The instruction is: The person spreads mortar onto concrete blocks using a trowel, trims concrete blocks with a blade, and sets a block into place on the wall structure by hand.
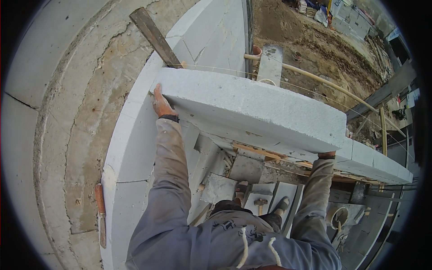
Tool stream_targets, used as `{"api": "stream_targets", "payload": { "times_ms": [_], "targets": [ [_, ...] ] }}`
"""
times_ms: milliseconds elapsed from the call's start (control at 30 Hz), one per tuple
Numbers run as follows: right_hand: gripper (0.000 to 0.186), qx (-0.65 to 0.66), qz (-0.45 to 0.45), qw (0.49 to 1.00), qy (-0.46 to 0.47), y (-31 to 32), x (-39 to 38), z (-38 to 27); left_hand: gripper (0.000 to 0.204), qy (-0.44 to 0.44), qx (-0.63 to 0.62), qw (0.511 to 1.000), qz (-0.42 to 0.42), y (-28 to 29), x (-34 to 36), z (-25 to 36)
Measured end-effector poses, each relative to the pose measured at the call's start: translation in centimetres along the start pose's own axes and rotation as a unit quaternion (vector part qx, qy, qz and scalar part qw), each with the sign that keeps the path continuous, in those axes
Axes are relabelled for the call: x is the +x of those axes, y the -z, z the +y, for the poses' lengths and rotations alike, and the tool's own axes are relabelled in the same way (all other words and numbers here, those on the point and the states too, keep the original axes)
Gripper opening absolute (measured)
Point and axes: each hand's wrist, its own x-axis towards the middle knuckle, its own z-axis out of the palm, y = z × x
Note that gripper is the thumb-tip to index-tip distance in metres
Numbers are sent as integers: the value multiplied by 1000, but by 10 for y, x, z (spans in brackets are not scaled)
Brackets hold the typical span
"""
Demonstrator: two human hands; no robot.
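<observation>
A long white aerated concrete block (252, 101) lies across the view at the top of a wall of the same pale blocks. My left hand (163, 103) grips its left end, with the thumb and fingers against the corner. At the block's right end, my right hand (327, 155) holds it from below. The fingers of that hand are mostly hidden beneath the block. Just behind the block runs a thin string line (315, 92). A weathered wooden board (155, 36) leans beside its left end.
A hand tool with a reddish handle (100, 200) rests on the left wall's edge. Below me are scaffold boards (280, 202), a hammer (260, 203) and a bucket (338, 217). Bamboo poles (324, 83) and dug earth (288, 31) lie beyond the wall.
</observation>
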Motion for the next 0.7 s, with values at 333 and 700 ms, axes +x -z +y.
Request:
{"api": "stream_targets", "payload": {
  "times_ms": [333, 700],
  "targets": [
    [54, -8, -71, 996, -53, 141, -248, -28, 44, -77, -167, 983, 9, 52, -118, 21],
    [55, -79, -204, 965, -144, 90, -263, -113, 53, -30, -192, 979, 57, 140, -208, -28]
  ]
}}
